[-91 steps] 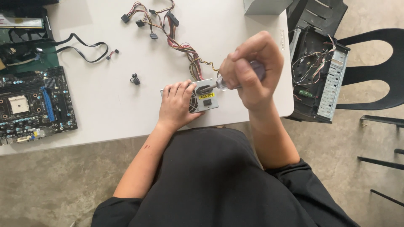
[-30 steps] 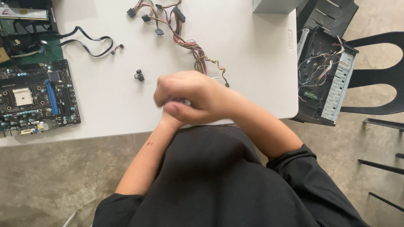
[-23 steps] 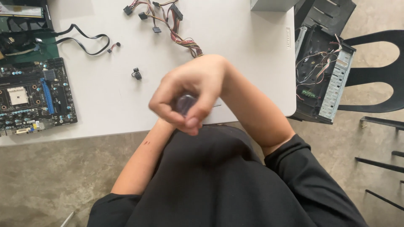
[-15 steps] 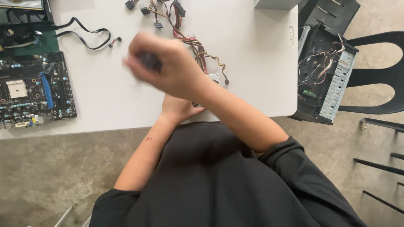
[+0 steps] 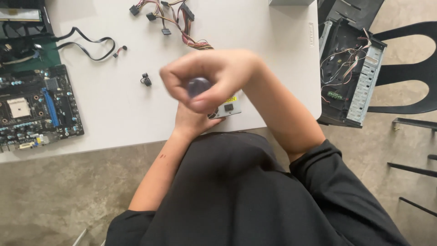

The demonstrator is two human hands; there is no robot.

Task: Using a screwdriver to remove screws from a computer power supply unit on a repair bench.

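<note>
My right hand (image 5: 214, 77) hovers blurred above the table's near edge, fingers closed round a screwdriver whose rounded grey handle end (image 5: 198, 85) faces the camera. Beneath it my left hand (image 5: 193, 122) rests on a small grey power supply unit (image 5: 227, 107), mostly hidden by the right hand. A bundle of coloured cables (image 5: 182, 23) runs from the unit toward the back of the white table (image 5: 255, 36).
A motherboard (image 5: 38, 109) lies at the table's left end with black cables (image 5: 86, 43) behind it. A small black part (image 5: 145, 79) sits near the middle. An open computer case (image 5: 348, 73) stands off the table's right edge beside a black chair (image 5: 409, 73).
My right hand with the screwdriver swung up and left half a second ago, and has now come back right, over the power supply. The left hand stayed on the unit.
</note>
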